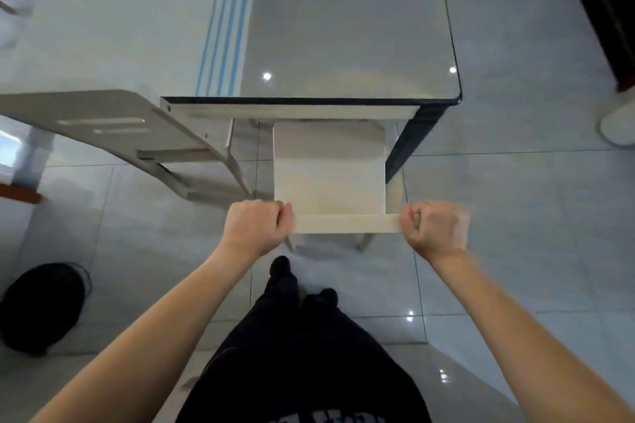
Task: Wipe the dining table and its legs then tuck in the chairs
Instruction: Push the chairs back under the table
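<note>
Nearest, the person stands in black clothing (302, 354) on the glossy grey tiled floor (515, 216), both bare arms stretched forward. The left hand (256, 227) and the right hand (434, 225) have their fingers curled tight round either end of the top rail of a cream-coloured wooden chair (330, 182). That rail runs left to right, and the seat points away, its front edge just under the glass-topped dining table (343, 27) with the dark rim. A second cream chair (120, 120) stands at the left.
</note>
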